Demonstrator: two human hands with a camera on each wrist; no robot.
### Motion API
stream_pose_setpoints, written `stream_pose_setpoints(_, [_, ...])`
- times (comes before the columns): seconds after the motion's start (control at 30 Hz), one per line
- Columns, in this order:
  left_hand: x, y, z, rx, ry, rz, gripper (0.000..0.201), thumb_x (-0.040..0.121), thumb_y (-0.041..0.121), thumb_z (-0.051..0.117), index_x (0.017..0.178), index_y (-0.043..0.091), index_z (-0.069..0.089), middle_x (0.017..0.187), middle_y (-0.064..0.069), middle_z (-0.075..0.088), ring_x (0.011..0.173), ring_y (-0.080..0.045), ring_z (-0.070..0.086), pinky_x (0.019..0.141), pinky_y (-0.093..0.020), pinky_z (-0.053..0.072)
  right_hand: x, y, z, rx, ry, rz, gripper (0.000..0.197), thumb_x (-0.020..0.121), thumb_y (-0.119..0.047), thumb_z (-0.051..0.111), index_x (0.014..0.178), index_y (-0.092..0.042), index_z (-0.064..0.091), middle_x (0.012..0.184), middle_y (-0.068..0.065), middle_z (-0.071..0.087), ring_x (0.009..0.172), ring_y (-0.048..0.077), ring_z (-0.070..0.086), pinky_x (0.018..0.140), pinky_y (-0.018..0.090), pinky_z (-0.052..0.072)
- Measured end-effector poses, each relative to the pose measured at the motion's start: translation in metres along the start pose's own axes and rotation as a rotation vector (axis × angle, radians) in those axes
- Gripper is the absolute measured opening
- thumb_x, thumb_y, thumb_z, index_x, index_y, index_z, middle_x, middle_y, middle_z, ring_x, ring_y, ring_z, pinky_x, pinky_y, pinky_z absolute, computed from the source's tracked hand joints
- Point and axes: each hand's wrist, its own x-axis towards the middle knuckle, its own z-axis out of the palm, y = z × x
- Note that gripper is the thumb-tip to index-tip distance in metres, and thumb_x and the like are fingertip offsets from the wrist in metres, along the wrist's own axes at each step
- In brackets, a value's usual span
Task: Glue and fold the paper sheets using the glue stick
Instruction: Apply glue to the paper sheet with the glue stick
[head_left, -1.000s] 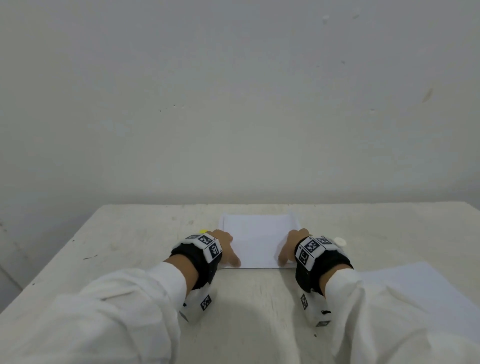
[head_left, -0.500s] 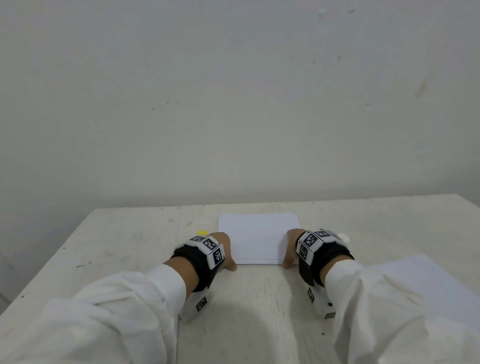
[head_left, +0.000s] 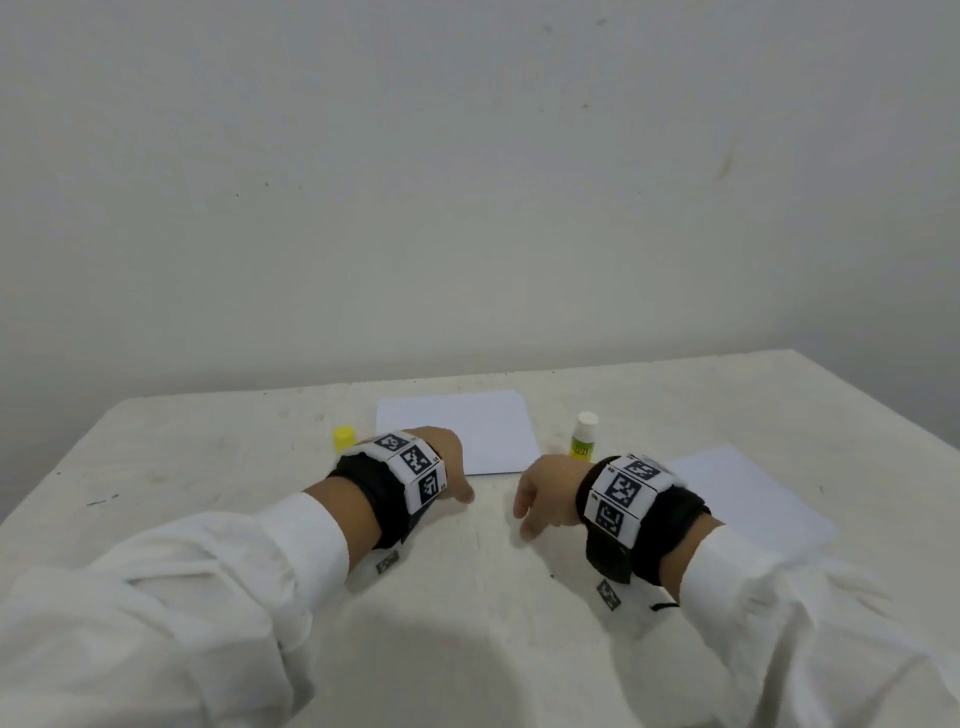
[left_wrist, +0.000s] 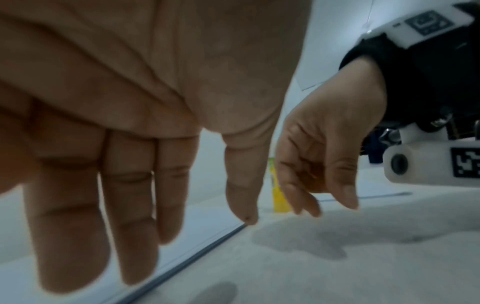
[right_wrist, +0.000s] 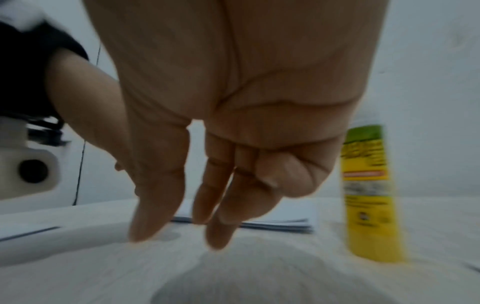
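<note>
While the folded paper (head_left: 457, 431) lies near the table's (head_left: 208, 467) far edge, left hand (head_left: 447, 467) loose-fingered over its near-left corner, right hand (head_left: 545, 493) empty, fingers relaxed, glue stick (head_left: 583, 439) upright beside.

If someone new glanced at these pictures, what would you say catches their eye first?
Probably the two hands with black-and-white tag bands on the wrists: the left hand by the near left corner of the folded paper, the right hand just off its near right corner, both empty. Next, the glue stick standing uncapped right of the paper, its yellow cap on the paper's left. A flat sheet lies further right.
</note>
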Motion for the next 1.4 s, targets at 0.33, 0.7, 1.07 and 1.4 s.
stream_pose_setpoints(0.33, [-0.01,0.135,0.015,-0.163,-0.095,0.281,0.051,0.087,0.049,0.061,0.123,0.014,0.062,0.125,-0.002,0.062,0.113,-0.02,0.057,0.09,-0.027,0.042,-0.048,0.196,0.011,-0.081,0.053,0.429,0.109,0.072,-0.069,0.063,0.152,-0.022,0.006,0.158,0.007,0.013,0.143,0.028,0.021,0.114,0.044,0.024])
stream_pose_setpoints(0.7, [0.021,0.208,0.038,-0.021,-0.048,0.098,0.076,0.086,0.064,0.051,0.136,0.007,0.041,0.135,-0.013,0.047,0.121,-0.03,0.048,0.095,-0.034,0.038,-0.033,0.216,0.044,-0.08,-0.001,0.442,0.118,0.06,-0.087,0.051,0.148,-0.014,0.022,0.15,0.01,0.035,0.135,0.032,0.036,0.109,0.044,0.031])
stream_pose_setpoints(1.07, [0.025,0.219,0.025,-0.123,-0.07,0.01,0.114,0.083,0.058,0.062,0.149,-0.004,-0.008,0.15,-0.018,0.031,0.133,-0.035,0.038,0.104,-0.038,0.036,-0.037,0.22,0.049,-0.155,0.052,0.393,0.108,0.069,-0.085,0.044,0.146,-0.011,0.028,0.148,0.011,0.037,0.137,0.031,0.031,0.111,0.046,0.028])
stream_pose_setpoints(1.4, [0.012,0.221,0.026,-0.654,0.071,0.038,0.106,0.079,0.024,0.076,0.152,0.03,-0.001,0.14,-0.015,0.041,0.12,-0.033,0.05,0.095,-0.04,0.048,-0.035,0.22,0.049,-0.168,0.074,0.368,0.098,0.067,-0.086,0.045,0.133,-0.013,0.046,0.134,0.01,0.053,0.122,0.033,0.047,0.102,0.046,0.039])
